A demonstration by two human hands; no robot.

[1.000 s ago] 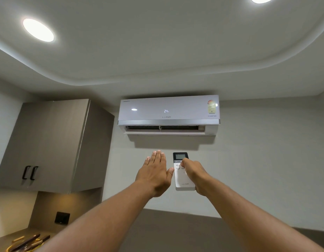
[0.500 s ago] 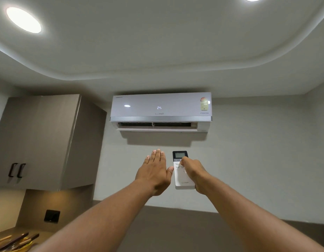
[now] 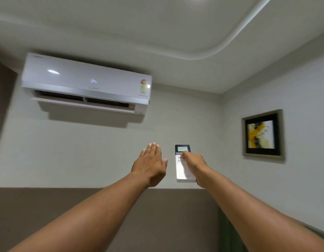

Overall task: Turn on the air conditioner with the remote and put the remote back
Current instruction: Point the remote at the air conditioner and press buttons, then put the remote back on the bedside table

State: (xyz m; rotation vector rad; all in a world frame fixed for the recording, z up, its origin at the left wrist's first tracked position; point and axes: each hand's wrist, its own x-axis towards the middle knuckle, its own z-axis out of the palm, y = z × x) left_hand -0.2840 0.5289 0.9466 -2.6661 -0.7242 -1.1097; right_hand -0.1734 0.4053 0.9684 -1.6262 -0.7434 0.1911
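Observation:
A white wall-mounted air conditioner (image 3: 84, 82) hangs high on the left, its lower flap open and a blurred lit display on its front. My right hand (image 3: 194, 168) holds a white remote (image 3: 182, 170) upright with its dark screen on top, and my thumb rests on the buttons below the screen. My left hand (image 3: 151, 164) is raised just left of the remote, flat, fingers together, holding nothing and not touching the remote.
A framed picture (image 3: 262, 135) hangs on the right wall near the corner. A dark band (image 3: 84, 206) runs along the lower wall. The curved false ceiling (image 3: 230, 46) is overhead.
The view has swung to the right: the air conditioner slid to the left, the cabinet left the frame and the picture came into view. Both hands keep their pose.

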